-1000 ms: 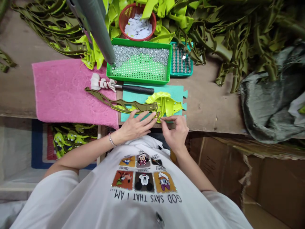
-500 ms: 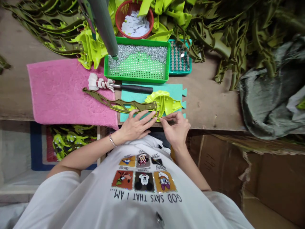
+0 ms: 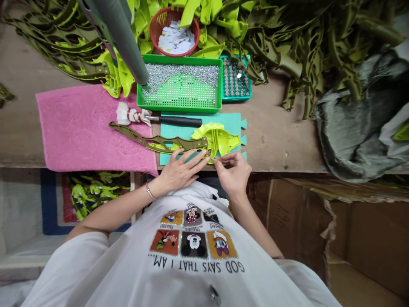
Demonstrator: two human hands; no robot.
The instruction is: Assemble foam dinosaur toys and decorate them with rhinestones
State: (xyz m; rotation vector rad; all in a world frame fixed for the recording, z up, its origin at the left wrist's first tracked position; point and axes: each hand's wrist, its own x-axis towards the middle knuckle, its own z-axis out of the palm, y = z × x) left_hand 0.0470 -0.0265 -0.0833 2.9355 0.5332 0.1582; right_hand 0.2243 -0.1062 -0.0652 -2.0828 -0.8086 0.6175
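Note:
A lime-green plastic toy shell (image 3: 226,140) lies hollow side up, joined to a long curved olive-green plastic part (image 3: 159,143). My left hand (image 3: 179,171) rests with its fingers stretched out and slightly spread along their near edge. By the fingertips, a small brownish-red part (image 3: 209,152) sits in the shell. My right hand (image 3: 235,170) is closed in a pinch at the shell's near edge; what lies between thumb and forefinger is too small to make out. Beneath the shell is a teal foam mat (image 3: 234,119).
A black-handled tool (image 3: 182,121) with a cloth-wrapped head lies behind the olive part. Beyond are a green tray (image 3: 179,108) of screws, a teal tray (image 3: 236,99) of small round parts and a red basket (image 3: 156,25). A pink towel (image 3: 76,128) lies left; a grey pole (image 3: 124,42) hangs above.
The view has shifted slightly, so the trays and basket appear a little left and lower. Both hands keep nearly the same places on the shell, the right still pinched.

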